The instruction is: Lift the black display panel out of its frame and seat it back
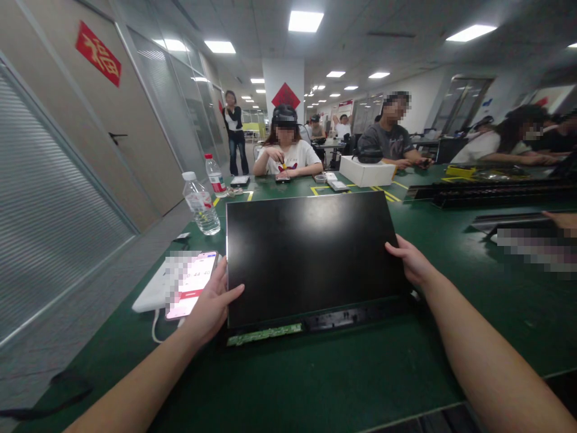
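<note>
Bare forearms (478, 334) stretch out, left hand (215, 302) and right hand (413, 260) gripping opposite sides of the black panel (311, 258): probably stiff, slick, fragile, best edge-held

Smooth, softly glossy screen panel (311, 258)

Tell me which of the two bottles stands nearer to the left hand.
The white-capped bottle is nearer the left hand; the red-capped bottle stands farther back.

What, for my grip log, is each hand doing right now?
Left hand: closed, holding the flat, black, rectangular panel by its left edge.
Right hand: closed, holding the same panel by its right edge.
</note>
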Motion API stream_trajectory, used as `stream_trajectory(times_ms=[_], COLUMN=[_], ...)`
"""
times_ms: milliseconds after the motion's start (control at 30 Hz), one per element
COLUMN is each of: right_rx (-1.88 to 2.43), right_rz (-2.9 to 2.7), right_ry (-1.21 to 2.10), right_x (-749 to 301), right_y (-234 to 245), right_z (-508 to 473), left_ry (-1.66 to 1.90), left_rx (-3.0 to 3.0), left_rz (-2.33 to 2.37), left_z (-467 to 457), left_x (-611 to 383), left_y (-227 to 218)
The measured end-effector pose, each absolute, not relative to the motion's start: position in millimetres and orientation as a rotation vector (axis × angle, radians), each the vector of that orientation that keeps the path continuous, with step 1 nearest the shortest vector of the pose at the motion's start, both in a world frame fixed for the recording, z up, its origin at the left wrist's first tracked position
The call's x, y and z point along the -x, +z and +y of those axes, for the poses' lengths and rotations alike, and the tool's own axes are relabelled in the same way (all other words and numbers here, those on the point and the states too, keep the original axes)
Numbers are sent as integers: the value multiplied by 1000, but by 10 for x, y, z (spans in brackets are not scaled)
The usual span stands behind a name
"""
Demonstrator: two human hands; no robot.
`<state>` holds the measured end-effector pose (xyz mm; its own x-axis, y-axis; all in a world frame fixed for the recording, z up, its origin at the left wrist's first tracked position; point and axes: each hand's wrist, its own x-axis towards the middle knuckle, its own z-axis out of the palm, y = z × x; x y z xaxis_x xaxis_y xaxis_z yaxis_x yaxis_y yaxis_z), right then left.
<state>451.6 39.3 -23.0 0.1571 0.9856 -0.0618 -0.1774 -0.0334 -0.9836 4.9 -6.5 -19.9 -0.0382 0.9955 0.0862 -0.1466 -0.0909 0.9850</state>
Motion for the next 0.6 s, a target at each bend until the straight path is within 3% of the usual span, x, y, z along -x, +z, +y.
stream_trajectory(times_ms=[600], right_rx=[1180], right_rz=[-948], right_ry=[1208], right_x=[-4497], right_y=[-235], right_z=[396], left_ry=[1306], left_rx=[-1083], left_rz=[1025], left_z=[-68], left_x=[-51], left_y=[-189])
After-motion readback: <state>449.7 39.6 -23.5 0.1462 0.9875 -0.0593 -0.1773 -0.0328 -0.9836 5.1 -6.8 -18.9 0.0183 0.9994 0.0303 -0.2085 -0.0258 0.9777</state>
